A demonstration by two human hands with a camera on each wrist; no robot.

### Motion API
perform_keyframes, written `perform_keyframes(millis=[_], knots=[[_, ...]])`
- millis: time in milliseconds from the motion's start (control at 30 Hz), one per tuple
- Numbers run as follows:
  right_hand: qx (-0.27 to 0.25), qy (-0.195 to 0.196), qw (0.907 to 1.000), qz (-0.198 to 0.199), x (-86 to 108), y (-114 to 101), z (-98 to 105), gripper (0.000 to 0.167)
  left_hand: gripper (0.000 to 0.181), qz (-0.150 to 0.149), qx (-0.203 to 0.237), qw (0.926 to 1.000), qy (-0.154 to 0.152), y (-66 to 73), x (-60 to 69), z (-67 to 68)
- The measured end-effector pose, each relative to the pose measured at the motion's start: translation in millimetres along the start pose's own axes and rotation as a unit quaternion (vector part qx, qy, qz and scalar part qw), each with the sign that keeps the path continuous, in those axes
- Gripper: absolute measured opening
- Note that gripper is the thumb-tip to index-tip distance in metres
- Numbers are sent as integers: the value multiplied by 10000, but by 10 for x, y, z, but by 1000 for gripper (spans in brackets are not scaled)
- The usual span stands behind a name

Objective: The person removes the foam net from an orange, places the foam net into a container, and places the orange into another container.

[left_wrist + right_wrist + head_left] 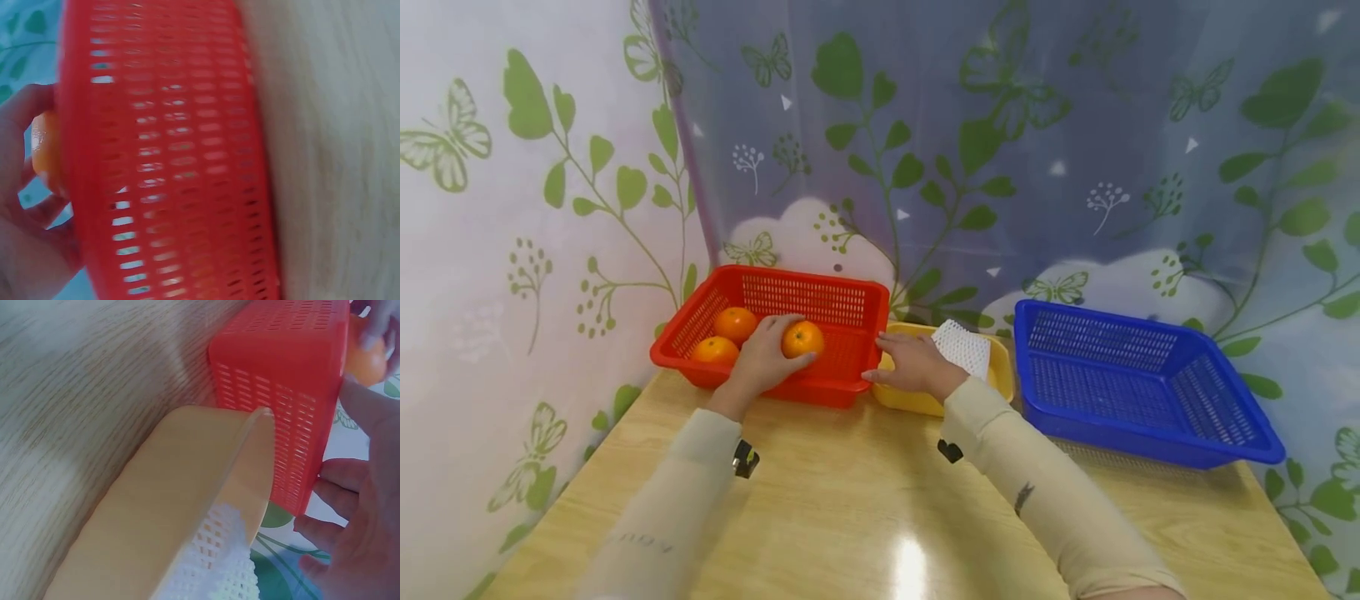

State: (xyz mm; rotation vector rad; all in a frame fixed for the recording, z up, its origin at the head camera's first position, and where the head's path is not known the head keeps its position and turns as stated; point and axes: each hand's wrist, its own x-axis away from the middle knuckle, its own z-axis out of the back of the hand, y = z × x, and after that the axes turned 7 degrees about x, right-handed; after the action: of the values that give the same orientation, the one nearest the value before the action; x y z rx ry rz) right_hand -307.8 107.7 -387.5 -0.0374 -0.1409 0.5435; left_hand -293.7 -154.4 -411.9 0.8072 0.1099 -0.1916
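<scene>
My left hand [765, 357] reaches into the red basket [846, 287] and grips an orange [803, 339] between thumb and fingers. Two more oranges [715, 351] lie in the basket's left part, beside that hand. In the left wrist view the basket's wall hides much of the gripped orange [47, 147]. Over the yellow basket [910, 402] is my right hand [913, 362], its fingers extended to the red basket's right rim and holding nothing. Whether the fingertips touch the rim, I cannot tell. A white foam net [962, 348] lies in the yellow basket, partly behind the right hand.
A blue basket [1150, 446] stands on the right of the wooden table [842, 500]. The yellow basket sits between it and the red one. Behind the table hangs a patterned curtain [925, 125] with leaves and butterflies.
</scene>
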Motion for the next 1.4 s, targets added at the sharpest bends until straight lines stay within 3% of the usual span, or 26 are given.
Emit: perform_keyframes(millis=[200, 600, 933, 1200, 1400], knots=[[12, -102, 9999, -65, -7, -32, 27, 78, 69, 166, -499, 9986, -106, -99, -68, -70], [-125, -296, 9991, -288, 8, -41, 82, 79, 68, 766, -1041, 9870, -958, -42, -174, -62], [-184, -306, 9990, -274, -6, -38, 46, 80, 56, 1048, -901, 9768, -1638, -15, -227, -36], [-280, -327, 9986, -298, -8, -29, 43, 80, 54, 1210, -841, 9729, -1779, 5, -253, -60], [-310, -294, 9987, -282, 0, -31, 40, 80, 58, 1165, -823, 9736, -1780, 19, -251, -51]])
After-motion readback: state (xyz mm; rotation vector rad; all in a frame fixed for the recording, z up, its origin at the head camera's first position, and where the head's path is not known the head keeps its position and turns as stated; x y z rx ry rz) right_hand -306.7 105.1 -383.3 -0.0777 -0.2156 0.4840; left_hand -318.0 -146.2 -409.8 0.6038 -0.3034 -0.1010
